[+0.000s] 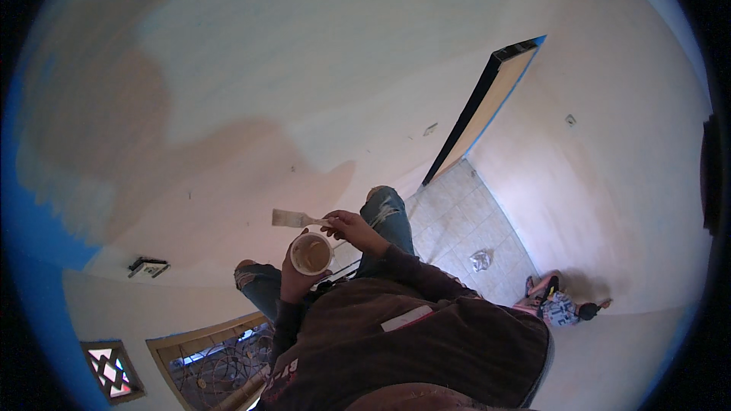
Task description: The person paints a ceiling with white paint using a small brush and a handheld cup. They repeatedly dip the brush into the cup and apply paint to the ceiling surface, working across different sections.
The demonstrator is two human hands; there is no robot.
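Left hand (294,278) had its grip closed round a small white tub (312,274), mouth tipped up toward the view, with brownish-pink liquid (313,256) inside. Right hand (355,230) had its grip closed on the handle of a flat brush (288,218), fingers pinched near the handle's end; bristles pointed left and sat just beyond the tub's far rim (whether they met the wall I could not tell). Both hands were in front of the wearer's body, close together, between two bent knees in torn blue jeans (387,213). Sleeves and top (411,335) were dark brown. The wall (251,46) filled most of the view: a broad pale grey-green area, browner-pink patches at left and lower down, bright blue showing along the left side and at the top. A recessed fitting (149,267) sat low on the left; below it, a small lattice window (113,371) and a wood-framed opening (209,369) with tangled lines in it. To the right, a dark-edged door frame (463,114) stood above pale floor tiles (449,217), where a crumpled shiny wrapper (480,260) lay. Another person (562,310) was near the right-hand wall, well apart from the wearer's hands.
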